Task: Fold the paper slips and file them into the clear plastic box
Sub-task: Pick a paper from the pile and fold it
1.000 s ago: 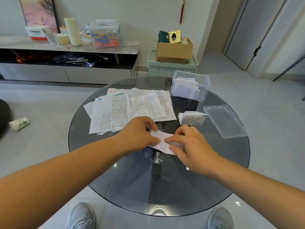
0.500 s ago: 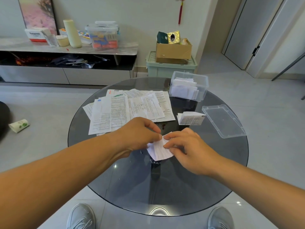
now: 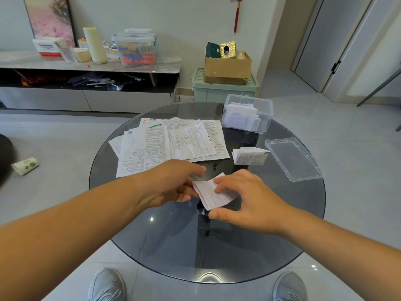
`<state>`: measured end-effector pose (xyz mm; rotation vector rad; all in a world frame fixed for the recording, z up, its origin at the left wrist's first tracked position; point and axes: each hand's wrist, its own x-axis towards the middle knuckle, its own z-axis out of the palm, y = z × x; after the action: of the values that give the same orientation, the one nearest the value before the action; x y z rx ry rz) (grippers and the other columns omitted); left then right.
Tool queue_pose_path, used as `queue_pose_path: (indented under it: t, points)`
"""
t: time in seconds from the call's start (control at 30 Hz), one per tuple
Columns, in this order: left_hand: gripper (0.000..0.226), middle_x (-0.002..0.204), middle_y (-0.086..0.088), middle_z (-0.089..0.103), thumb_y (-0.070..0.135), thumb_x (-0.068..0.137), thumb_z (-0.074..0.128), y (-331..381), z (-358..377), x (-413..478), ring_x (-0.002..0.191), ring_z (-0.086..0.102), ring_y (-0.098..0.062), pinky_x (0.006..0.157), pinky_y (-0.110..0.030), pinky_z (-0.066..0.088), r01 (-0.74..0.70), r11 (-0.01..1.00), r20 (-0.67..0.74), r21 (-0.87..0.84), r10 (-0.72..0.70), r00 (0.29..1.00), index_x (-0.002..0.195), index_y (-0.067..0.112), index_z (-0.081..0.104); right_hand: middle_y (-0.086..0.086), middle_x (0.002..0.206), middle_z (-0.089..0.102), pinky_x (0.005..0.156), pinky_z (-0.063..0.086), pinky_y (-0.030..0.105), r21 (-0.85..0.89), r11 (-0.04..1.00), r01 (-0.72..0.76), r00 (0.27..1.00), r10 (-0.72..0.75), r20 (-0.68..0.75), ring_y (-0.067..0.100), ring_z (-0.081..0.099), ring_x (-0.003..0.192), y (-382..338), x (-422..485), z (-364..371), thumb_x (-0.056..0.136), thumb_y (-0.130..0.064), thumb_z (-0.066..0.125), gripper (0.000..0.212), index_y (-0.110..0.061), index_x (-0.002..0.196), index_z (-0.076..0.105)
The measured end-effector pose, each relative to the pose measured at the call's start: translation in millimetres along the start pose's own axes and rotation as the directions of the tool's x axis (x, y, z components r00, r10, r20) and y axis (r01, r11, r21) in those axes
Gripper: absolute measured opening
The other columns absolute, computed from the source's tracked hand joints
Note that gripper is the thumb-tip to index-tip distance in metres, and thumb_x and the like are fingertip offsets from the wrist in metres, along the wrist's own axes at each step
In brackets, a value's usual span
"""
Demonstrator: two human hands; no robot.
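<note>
Beyond the grip to the left, I saw loose sheets [image 3: 165, 144] crowding the glass table [image 3: 217, 246], with bare glass between the grip and the near rim. The left hand [image 3: 173, 183] curled against the left edge of the folded, printed paper slip [image 3: 213, 194]; I couldn't tell if it pinched. The right hand [image 3: 249, 200] pinched the slip, forefinger on top, thumb at its near corner. Beyond, to the right, stood the part-filled clear plastic box [image 3: 247, 114].

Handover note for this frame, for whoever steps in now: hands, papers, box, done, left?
Hands: right hand pinches a part-folded slip over the glass table; left hand grips its left edge.
Done: clear box, open, far right, holds folded slips; lid lies beside it; a finished slip waits on the table.
Left: finish this fold, file both, then fold the flat sheets.
</note>
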<state>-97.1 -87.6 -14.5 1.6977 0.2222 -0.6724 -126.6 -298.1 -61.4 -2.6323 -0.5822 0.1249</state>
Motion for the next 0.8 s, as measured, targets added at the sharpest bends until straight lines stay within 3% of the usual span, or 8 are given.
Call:
queue_pose_path:
  t: [0.1,0.27,0.37,0.43,0.47,0.53,0.63,0.8]
  points:
    - [0.037,0.085,-0.011,0.075,0.036,0.1,0.057,-1.9,-3.8,1.9,0.065,0.065,-0.017,0.057,-0.024,0.047,-0.015,1.0,0.058,0.007,0.014,0.998,0.111,0.002,0.07,-0.022,0.117,0.058,0.096,0.045,0.033,0.035,0.999,0.006,0.999,-0.004,-0.05,0.004,0.046,0.111,-4.0,-1.0,-2.5,0.065,-0.092,0.05,0.075,-0.041,0.12,0.059]
    - [0.059,0.106,-0.022,0.074,0.047,0.102,0.045,-2.8,-4.2,2.2,0.08,0.068,-0.023,0.069,-0.028,0.056,-0.004,0.999,0.198,-0.048,0.014,0.98,0.111,-0.006,0.07,-0.023,0.103,0.058,0.088,0.047,0.027,0.032,0.999,0.017,0.995,-0.014,-0.101,0.002,0.051,0.101,-7.8,-4.9,-9.0,0.067,-0.086,0.05,0.07,-0.038,0.116,0.062]
    - [0.059,0.108,-0.024,0.072,0.049,0.097,0.053,-6.5,-3.4,-0.6,0.083,0.069,-0.024,0.072,-0.029,0.057,0.033,0.998,0.282,-0.056,-0.016,0.959,0.114,-0.005,0.07,-0.018,0.1,0.063,0.083,0.05,0.031,0.024,1.0,0.003,0.991,0.001,-0.132,0.004,0.055,0.097,-2.0,-7.5,-8.7,0.075,-0.078,0.05,0.056,-0.036,0.108,0.066]
    - [0.046,0.104,-0.017,0.075,0.046,0.09,0.068,-10.5,-3.0,-4.3,0.082,0.068,-0.016,0.072,-0.026,0.055,-0.085,0.99,0.316,0.109,0.047,0.948,0.109,0.005,0.075,-0.016,0.092,0.063,0.079,0.051,0.034,0.058,0.998,0.011,0.992,-0.004,-0.124,0.005,0.056,0.093,2.1,-9.7,-8.7,0.083,-0.069,0.049,0.043,-0.034,0.099,0.067]
    - [0.038,0.096,-0.01,0.075,0.043,0.086,0.075,-12.2,-2.4,-5.9,0.078,0.066,-0.011,0.071,-0.025,0.053,-0.204,0.942,0.319,0.266,0.114,0.941,0.104,0.01,0.077,-0.015,0.089,0.063,0.077,0.05,0.036,0.073,0.997,0.016,0.994,-0.007,-0.113,0.006,0.056,0.092,4.0,-10.8,-8.8,0.087,-0.064,0.047,0.038,-0.033,0.096,0.067]
    - [0.029,0.085,-0.003,0.069,0.04,0.083,0.079,-16.8,0.1,-4.8,0.068,0.058,-0.007,0.065,-0.028,0.05,-0.397,0.72,0.299,0.57,0.268,0.916,0.097,0.015,0.075,-0.013,0.087,0.063,0.076,0.049,0.038,0.092,0.996,0.018,0.995,-0.009,-0.104,0.008,0.056,0.09,7.7,-11.8,-8.9,0.094,-0.054,0.045,0.034,-0.029,0.093,0.067]
    - [0.024,0.088,-0.003,0.059,0.046,0.086,0.07,-23.4,8.0,4.0,0.074,0.054,-0.011,0.071,-0.035,0.049,-0.468,0.394,0.266,0.791,0.466,0.844,0.093,0.023,0.071,-0.011,0.087,0.063,0.076,0.049,0.037,0.112,0.994,-0.001,0.994,0.014,-0.112,0.009,0.055,0.089,10.4,-12.1,-10.6,0.101,-0.039,0.048,0.028,-0.023,0.092,0.068]
    - [0.033,0.086,0.002,0.056,0.049,0.093,0.062,-26.2,14.0,19.9,0.072,0.056,-0.01,0.063,-0.027,0.044,-0.421,0.42,0.177,0.804,0.506,0.844,0.071,0.024,0.062,-0.014,0.091,0.061,0.082,0.047,0.034,0.044,0.997,-0.056,0.986,0.063,-0.156,0.007,0.049,0.096,12.7,-8.0,-9.7,0.094,-0.044,0.059,0.017,-0.029,0.095,0.066]
